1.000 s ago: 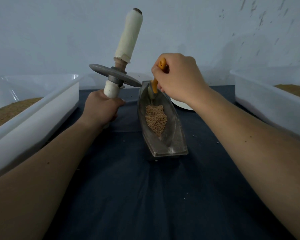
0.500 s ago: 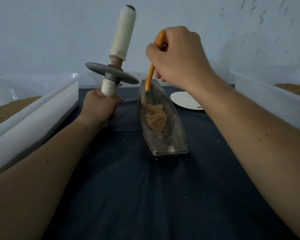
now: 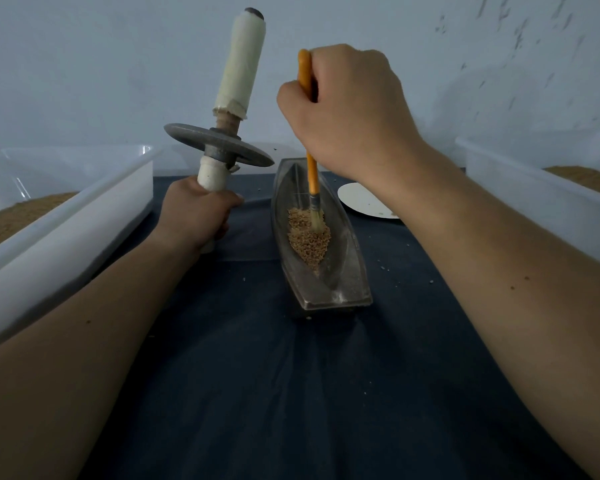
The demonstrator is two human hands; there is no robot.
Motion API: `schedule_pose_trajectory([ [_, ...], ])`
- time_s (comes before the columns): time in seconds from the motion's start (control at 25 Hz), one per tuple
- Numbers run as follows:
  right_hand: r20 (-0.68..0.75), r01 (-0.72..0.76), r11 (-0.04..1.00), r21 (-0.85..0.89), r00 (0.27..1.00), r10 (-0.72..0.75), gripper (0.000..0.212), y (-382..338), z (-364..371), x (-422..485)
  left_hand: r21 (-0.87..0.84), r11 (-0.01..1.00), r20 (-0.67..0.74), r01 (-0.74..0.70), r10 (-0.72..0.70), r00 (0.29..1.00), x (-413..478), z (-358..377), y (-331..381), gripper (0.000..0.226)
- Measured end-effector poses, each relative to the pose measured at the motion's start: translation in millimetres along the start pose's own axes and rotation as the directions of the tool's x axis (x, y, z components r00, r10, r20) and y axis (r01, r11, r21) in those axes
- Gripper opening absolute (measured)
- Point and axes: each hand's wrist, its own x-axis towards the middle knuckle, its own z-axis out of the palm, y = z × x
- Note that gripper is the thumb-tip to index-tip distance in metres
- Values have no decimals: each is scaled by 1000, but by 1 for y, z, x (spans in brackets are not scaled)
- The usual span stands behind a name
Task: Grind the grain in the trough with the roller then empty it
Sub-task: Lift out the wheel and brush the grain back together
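Brush (image 3: 312, 174) now in grain (image 3: 309, 241); plate (image 3: 362, 202) beside

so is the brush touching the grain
Touching. The head view shows the bristles of the brush sunk into the far end of the grain in the trough.

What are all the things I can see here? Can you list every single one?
cloth: 1, dark blue, spread under everything
trough: 1, grey metal, boat-shaped, middle of the cloth
grain: 1 small heap, tan, inside the trough
roller: 1, grey disc on a cream-wrapped handle, held upright left of the trough
brush: 1, orange handle, bristles touching the grain
left tub: 1, white, tan material inside
right tub: 1, white, tan material inside
round plate: 1, white, right of the trough, partly hidden
left hand: 1, grips the roller's lower handle
right hand: 1, holds the brush
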Motion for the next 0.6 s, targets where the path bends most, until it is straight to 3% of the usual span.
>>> schedule_pose_trajectory([
  [0.16, 75, -3, 1000, -14, 997, 4, 40, 2, 7, -3, -6, 1000, 4, -6, 6, 1000, 1, 0, 0, 19],
  [0.36, 24, 4, 1000, -16, 1000, -3, 39, 5, 5, -1, -10, 1000, 17, -15, 15, 1000, 1, 0, -1, 19],
  [0.6, 98, -24, 998, 50, 995, 19, 33, 9, 2, 2, -1, 1000, 15, -3, 3, 1000, 3, 0, -3, 21],
])
